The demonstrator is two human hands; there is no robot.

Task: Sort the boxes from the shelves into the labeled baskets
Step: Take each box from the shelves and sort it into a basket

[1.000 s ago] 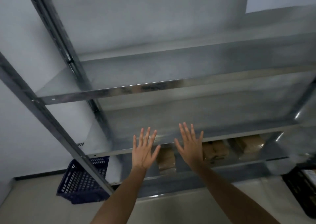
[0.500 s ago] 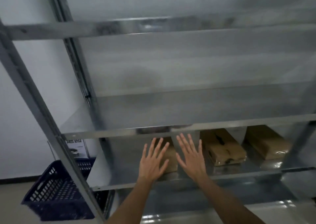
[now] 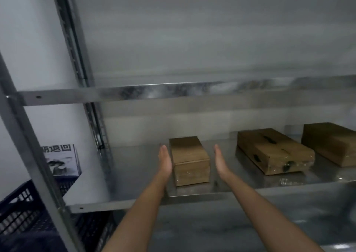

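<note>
Grey metal shelf point(image 3: 125, 174), with a navy basket point(image 3: 23, 213) and its label card point(image 3: 59, 159) lower left. Left hand point(image 3: 164, 161) and right hand point(image 3: 220, 161) are flat, fingers straight, either side of the small cardboard box point(image 3: 189, 161), not gripping yet. The taped box point(image 3: 273, 151) and far-right box point(image 3: 331, 144) are waiting too, so at least three left, I'd say.

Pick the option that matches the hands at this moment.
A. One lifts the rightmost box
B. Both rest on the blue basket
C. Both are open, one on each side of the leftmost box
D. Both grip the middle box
C: the left hand and the right hand are held flat with straight fingers, flanking the leftmost box, which sits on the shelf.
</note>
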